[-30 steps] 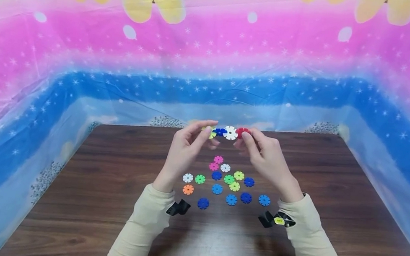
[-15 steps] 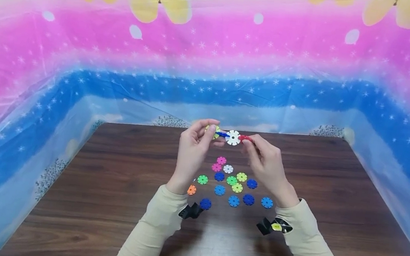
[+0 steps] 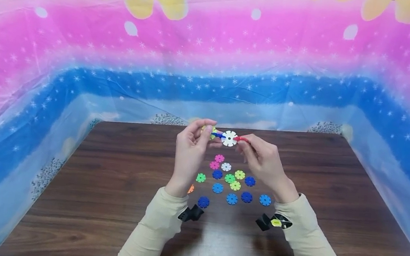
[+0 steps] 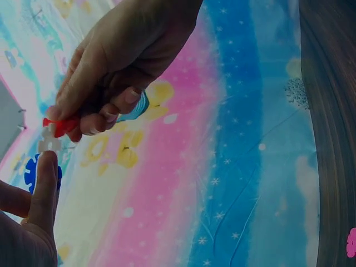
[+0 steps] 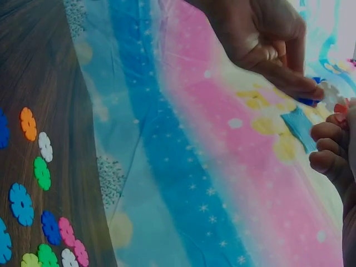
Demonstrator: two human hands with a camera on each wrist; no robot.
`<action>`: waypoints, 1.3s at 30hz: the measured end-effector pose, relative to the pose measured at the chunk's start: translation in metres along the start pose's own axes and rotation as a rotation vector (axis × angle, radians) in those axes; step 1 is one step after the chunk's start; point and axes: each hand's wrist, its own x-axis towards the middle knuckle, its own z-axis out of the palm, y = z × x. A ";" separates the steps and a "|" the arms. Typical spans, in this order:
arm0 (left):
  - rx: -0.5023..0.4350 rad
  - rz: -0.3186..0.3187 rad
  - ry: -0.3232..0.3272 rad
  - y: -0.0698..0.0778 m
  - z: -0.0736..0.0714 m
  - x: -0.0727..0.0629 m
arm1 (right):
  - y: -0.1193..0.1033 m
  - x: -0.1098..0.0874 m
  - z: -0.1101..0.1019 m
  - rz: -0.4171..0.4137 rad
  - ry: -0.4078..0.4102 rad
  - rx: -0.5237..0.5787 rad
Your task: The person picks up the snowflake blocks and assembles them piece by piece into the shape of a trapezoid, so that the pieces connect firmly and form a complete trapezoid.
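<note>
A short chain of slotted plastic discs hangs above the far part of the table in the head view: a yellow disc (image 3: 214,130), a blue disc (image 3: 218,135), a white disc (image 3: 227,142) and a red disc (image 3: 241,139). The left hand (image 3: 190,156) pinches the yellow end between thumb and fingers, covering part of it. On the other end, the right hand (image 3: 267,158) pinches the red disc, which stands edge-on beside the white one. In the left wrist view, a left finger touches near the white disc (image 4: 50,143); the red disc (image 4: 62,127) is partly hidden by the right fingers.
Loose slotted discs in several colours lie on the brown wooden table (image 3: 105,201) below the hands, among them a pink disc (image 3: 214,165), a green disc (image 3: 201,178) and a light blue disc (image 3: 265,200). A printed cloth (image 3: 209,90) surrounds the table's back and sides.
The red disc has turned from facing the head camera to edge-on, and the blue disc also shows narrower. The left forearm has shifted slightly right; both hands keep their pinch.
</note>
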 end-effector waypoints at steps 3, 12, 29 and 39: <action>0.005 0.019 0.004 0.001 -0.001 -0.001 | -0.002 0.000 0.000 -0.029 -0.018 -0.009; 0.026 0.052 -0.101 0.005 -0.006 0.004 | 0.001 0.002 -0.004 0.031 -0.029 -0.030; 0.078 -0.061 -0.317 0.000 -0.011 0.002 | -0.007 0.007 -0.014 0.182 -0.057 -0.064; 0.073 -0.106 -0.317 -0.009 -0.011 0.006 | -0.001 0.001 -0.027 0.352 -0.112 -0.064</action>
